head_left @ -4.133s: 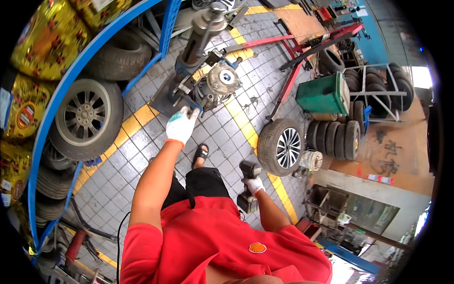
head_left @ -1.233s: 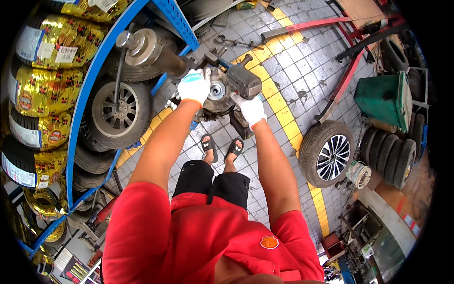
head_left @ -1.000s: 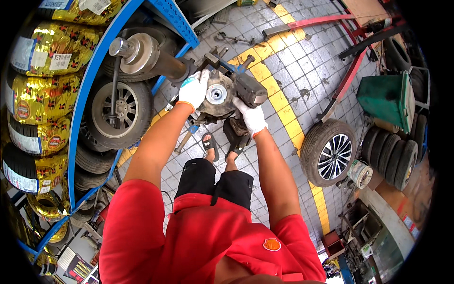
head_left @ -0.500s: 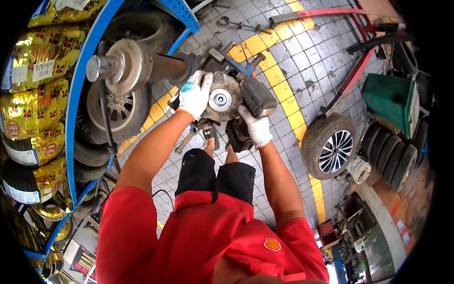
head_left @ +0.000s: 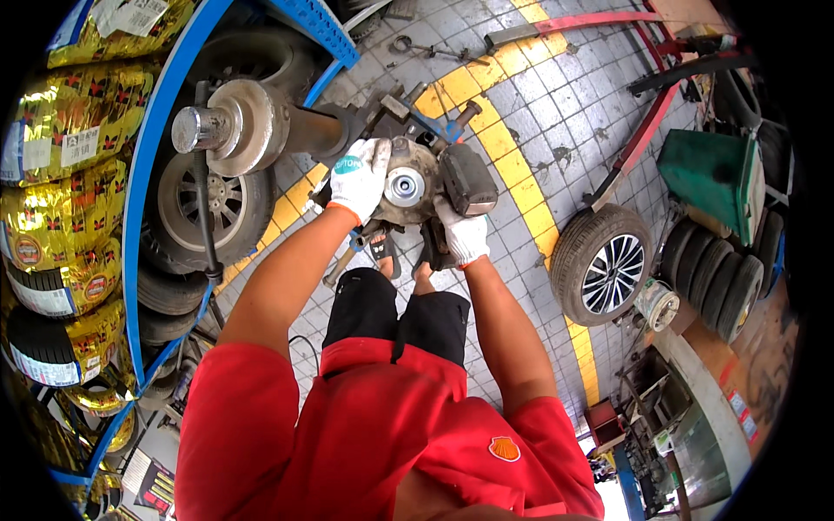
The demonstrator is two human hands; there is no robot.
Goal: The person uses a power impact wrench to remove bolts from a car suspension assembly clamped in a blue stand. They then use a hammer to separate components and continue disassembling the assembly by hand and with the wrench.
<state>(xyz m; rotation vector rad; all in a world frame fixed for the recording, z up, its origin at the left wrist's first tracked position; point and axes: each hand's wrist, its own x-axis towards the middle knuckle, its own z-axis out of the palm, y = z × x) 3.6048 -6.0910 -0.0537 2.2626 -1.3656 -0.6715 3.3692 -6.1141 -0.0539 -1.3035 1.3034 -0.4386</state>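
The work looks partway along, with the parts brought together at one spot: the hub (head_left: 405, 187) sits just above the middle of the frame, between the post (head_left: 252, 128) at upper left and the driver (head_left: 469, 179) on its right. The left hand (head_left: 358, 178) lies against the hub's left side, its fingers stretched along the edge toward the top; whether they truly grip it or only steady it cannot be made out. The right hand (head_left: 463, 233) has its fingers wrapped round the driver's handle, just right of centre. As far as can be judged, getting hub and driver in place is done, while the driver's own job is either under way or left to do: its nose is out of sight behind its body, so neither contact nor any turning can be confirmed. No fastener can be made out as loosened or tightened. The silver collar (head_left: 404, 186) is in the middle of the hub, facing the camera, and a blue bracket (head_left: 453, 131) shows just above the hub. The wheel (head_left: 604, 265) stands apart at centre right, not fitted to the hub
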